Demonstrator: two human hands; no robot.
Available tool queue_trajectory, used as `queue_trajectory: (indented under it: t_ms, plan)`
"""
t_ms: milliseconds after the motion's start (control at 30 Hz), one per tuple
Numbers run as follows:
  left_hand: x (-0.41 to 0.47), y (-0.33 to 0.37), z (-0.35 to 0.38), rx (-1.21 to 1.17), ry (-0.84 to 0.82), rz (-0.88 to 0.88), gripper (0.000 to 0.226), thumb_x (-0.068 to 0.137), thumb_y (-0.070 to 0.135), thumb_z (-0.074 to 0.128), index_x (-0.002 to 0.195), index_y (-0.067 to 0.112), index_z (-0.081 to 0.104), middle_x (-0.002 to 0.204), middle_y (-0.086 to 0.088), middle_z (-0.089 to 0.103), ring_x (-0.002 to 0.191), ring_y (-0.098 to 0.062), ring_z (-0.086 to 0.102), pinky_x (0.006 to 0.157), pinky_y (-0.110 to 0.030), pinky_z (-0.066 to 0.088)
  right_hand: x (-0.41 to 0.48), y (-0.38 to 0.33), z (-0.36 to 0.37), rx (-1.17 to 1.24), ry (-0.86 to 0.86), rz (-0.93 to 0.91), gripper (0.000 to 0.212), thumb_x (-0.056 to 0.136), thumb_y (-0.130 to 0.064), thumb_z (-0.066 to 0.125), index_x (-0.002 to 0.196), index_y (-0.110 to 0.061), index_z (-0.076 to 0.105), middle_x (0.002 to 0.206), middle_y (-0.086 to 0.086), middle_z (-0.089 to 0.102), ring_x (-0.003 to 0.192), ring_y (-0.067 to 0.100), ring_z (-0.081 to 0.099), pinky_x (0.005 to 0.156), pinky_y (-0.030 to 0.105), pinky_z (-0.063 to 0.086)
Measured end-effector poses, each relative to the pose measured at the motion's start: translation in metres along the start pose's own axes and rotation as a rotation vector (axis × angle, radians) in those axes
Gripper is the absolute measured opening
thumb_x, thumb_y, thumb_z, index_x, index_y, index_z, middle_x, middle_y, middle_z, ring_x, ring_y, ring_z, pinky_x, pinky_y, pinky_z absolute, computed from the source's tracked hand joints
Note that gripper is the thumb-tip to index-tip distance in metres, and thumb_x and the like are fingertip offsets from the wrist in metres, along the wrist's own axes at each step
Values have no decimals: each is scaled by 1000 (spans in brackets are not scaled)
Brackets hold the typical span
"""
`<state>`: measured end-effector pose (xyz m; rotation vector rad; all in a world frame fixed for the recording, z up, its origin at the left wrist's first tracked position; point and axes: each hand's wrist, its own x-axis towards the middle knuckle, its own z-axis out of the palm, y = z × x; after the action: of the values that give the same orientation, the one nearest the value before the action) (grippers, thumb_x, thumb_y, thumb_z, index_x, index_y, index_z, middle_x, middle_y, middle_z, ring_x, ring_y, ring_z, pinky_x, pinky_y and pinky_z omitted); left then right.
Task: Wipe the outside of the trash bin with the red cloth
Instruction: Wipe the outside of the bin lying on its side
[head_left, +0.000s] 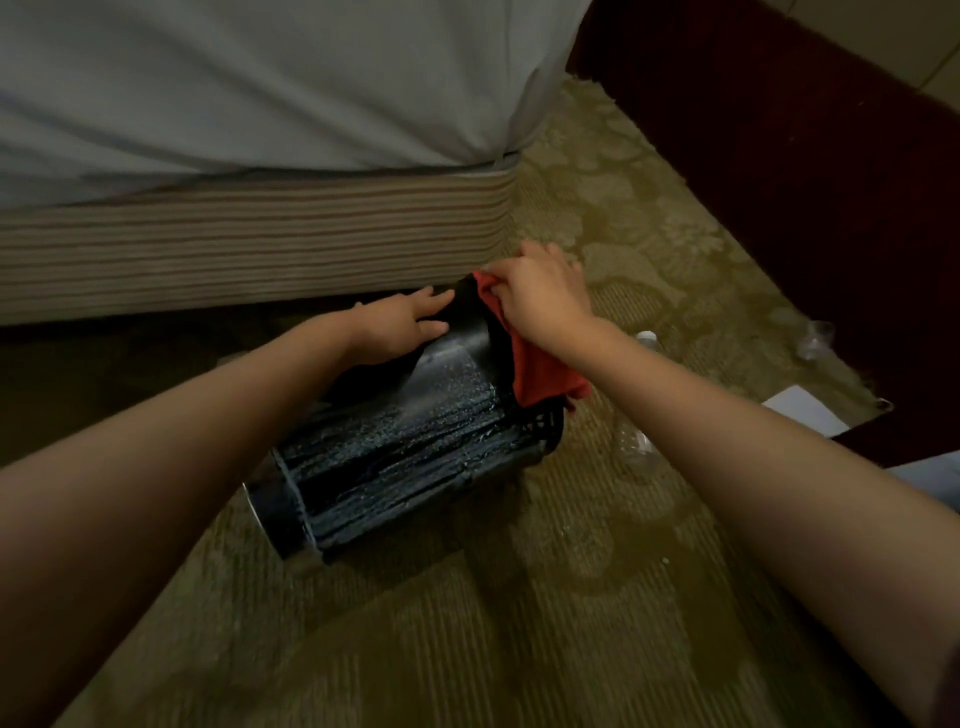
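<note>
- Head view: your trash bin (415, 441) is lying on its side on the carpet (519, 623), right by the bed base (260, 239).
- Your left hand (400, 325) rests flat on the bin's far end, fingers straight.
- Your right hand (540, 296) is bunched around the red cloth (545, 374), up against that same far end.

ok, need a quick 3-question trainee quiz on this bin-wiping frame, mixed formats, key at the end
1. True or false: the trash bin stands upright on the carpet.
2. Fill in: the left hand rests, fingers straight, on the ____.
3. What grips the red cloth? A) left hand B) right hand C) neither of the hands

Key: 1 false, it lies on its side; 2 trash bin; 3 B.
</note>
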<state>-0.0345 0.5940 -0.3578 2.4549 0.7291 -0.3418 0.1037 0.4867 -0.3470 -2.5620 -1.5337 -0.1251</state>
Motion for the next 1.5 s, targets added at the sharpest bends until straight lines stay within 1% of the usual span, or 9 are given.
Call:
queue_trajectory:
  t_ms: [167, 333, 500, 700, 933, 1067, 1233, 1333, 1500]
  plan:
    - [-5, 3, -2, -86, -10, 32, 56, 98, 31, 41, 148, 24, 16, 157, -5, 7, 144, -21, 8, 116, -29, 2, -22, 9, 3, 102, 36, -57, 36, 95, -26, 47, 130, -30, 54, 116, 8, 49, 109, 30, 42, 89, 41, 37]
    - [-10, 6, -6, -126, -11, 48, 58, 95, 32, 48, 146, 27, 23, 156, -3, 13, 144, -19, 12, 115, -29, 5, -98, 28, 11, 78, 133, -117, 38, 86, -12, 61, 123, -20, 61, 94, 14, 53, 85, 34, 50, 71, 37, 34]
    - [-14, 6, -9, -106, -28, 74, 63, 90, 31, 57, 145, 28, 26, 156, -1, 16, 142, -17, 17, 115, -28, 9, -108, 38, 16, 105, 191, -104, 36, 82, -11, 68, 116, -22, 67, 93, 9, 60, 84, 31, 57, 76, 45, 39]
    - [-12, 4, -8, -90, -39, 79, 63, 92, 33, 54, 146, 29, 22, 156, 0, 12, 142, -17, 17, 114, -26, 11, -12, 9, 9, 153, 72, 32, 33, 95, -30, 47, 126, -37, 56, 106, 2, 53, 108, 25, 45, 86, 38, 29]
    - [-14, 6, -9, -116, -56, 70, 67, 89, 33, 58, 146, 29, 24, 156, 2, 14, 142, -17, 17, 115, -28, 12, -98, 33, 22, 271, 193, -72, 37, 88, -15, 60, 124, -22, 61, 101, 10, 60, 94, 32, 55, 79, 43, 40]
    - [-16, 10, -9, -99, -76, 51, 67, 90, 35, 56, 147, 30, 20, 157, 4, 11, 143, -19, 16, 116, -33, 12, -143, 40, 38, 403, 193, 4, 49, 84, -7, 65, 130, -19, 53, 109, 12, 61, 97, 33, 57, 80, 49, 46]
    - [-11, 9, -7, -40, -77, 63, 65, 93, 34, 51, 148, 30, 15, 157, 1, 6, 143, -19, 15, 117, -30, 12, -73, 25, 25, 296, 285, -9, 37, 90, -15, 59, 126, -24, 59, 107, 5, 61, 100, 27, 54, 82, 38, 36]
    - [-12, 8, -5, -50, -77, 59, 65, 93, 34, 51, 148, 30, 15, 157, 1, 6, 143, -19, 15, 116, -29, 13, -13, 10, 15, 206, 142, -3, 36, 95, -25, 48, 130, -31, 54, 112, 4, 56, 109, 26, 48, 88, 39, 36]
    - [-14, 8, -5, -73, -86, 71, 67, 92, 34, 54, 147, 31, 16, 157, 2, 7, 143, -18, 13, 114, -27, 11, -44, 20, 13, 264, 158, -74, 34, 92, -18, 56, 125, -22, 60, 105, 11, 60, 100, 32, 53, 82, 43, 41]
